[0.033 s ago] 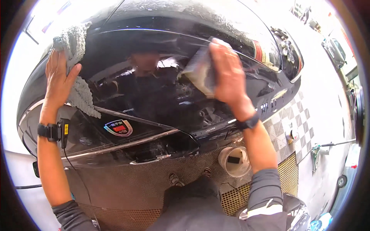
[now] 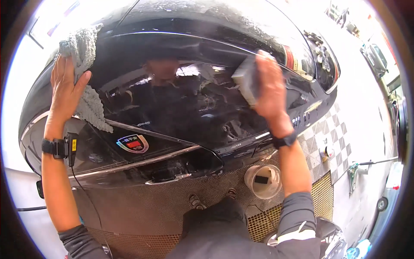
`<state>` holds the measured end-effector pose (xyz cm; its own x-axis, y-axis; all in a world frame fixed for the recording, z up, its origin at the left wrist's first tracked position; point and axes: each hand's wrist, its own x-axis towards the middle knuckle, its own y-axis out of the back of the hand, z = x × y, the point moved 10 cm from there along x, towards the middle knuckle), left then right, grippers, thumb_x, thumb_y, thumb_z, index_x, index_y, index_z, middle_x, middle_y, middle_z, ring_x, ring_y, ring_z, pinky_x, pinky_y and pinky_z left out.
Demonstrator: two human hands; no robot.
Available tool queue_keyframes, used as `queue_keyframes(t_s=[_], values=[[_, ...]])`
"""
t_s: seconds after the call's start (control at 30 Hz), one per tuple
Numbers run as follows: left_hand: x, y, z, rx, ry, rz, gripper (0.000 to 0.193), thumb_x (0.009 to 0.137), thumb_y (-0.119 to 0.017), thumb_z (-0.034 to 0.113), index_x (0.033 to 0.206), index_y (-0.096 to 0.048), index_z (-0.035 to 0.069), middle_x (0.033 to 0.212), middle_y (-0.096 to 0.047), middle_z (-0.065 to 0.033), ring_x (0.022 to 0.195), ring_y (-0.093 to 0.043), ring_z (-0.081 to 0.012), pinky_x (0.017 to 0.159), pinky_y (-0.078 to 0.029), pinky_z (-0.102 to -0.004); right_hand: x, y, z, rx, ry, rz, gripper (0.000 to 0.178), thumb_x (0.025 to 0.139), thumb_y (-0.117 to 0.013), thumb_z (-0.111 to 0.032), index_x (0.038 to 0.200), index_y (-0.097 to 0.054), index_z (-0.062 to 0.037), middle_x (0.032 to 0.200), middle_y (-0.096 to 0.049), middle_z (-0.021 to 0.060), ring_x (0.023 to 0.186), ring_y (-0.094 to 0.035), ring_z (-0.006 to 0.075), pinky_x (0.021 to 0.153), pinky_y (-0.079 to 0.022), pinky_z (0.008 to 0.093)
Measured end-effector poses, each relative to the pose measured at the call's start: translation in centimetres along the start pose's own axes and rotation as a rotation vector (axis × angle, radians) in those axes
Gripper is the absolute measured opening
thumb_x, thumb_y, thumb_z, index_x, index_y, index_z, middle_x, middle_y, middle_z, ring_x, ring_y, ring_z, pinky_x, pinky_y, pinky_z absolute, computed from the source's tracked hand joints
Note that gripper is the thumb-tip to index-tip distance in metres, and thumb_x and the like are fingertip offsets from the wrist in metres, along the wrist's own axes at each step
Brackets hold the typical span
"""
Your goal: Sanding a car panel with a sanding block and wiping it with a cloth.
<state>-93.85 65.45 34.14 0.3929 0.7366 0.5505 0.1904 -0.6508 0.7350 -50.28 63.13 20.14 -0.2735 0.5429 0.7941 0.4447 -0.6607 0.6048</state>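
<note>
A glossy black car body (image 2: pixel 189 112) fills the middle of the view and mirrors the person. My left hand (image 2: pixel 65 88) lies flat on a grey towel cloth (image 2: pixel 86 73) at the panel's upper left; the cloth hangs down past my palm. My right hand (image 2: pixel 271 88) grips a small grey pad (image 2: pixel 245 80) and holds it against the black panel on the right. Each wrist carries a dark band, and a thin cable runs down from the left one.
A coloured shield badge (image 2: pixel 133 143) sits low on the car, above a chrome strip. A round white tub (image 2: pixel 262 181) with a dark block in it stands on the checkered metal floor (image 2: pixel 332 134). A yellow grate (image 2: pixel 323 198) lies to the right. Parked vehicles sit far right.
</note>
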Motion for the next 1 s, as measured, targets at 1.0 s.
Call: queue_keyframes(t_s=[1.0], values=[[0.5,-0.3,-0.3,0.023,-0.057,-0.129,0.069,0.102,-0.047,0.050,0.153,-0.034,0.007,0.160,-0.028,-0.0188,0.150,-0.022,-0.0349,0.122,-0.015,-0.0469,9.2,-3.4,-13.1,0.057,0.052,-0.060,0.089,0.070,-0.075,-0.022,0.149,-0.038,-0.0043,0.153,-0.041,0.0205,0.142,-0.037,0.0387,0.119,-0.029,0.0467]])
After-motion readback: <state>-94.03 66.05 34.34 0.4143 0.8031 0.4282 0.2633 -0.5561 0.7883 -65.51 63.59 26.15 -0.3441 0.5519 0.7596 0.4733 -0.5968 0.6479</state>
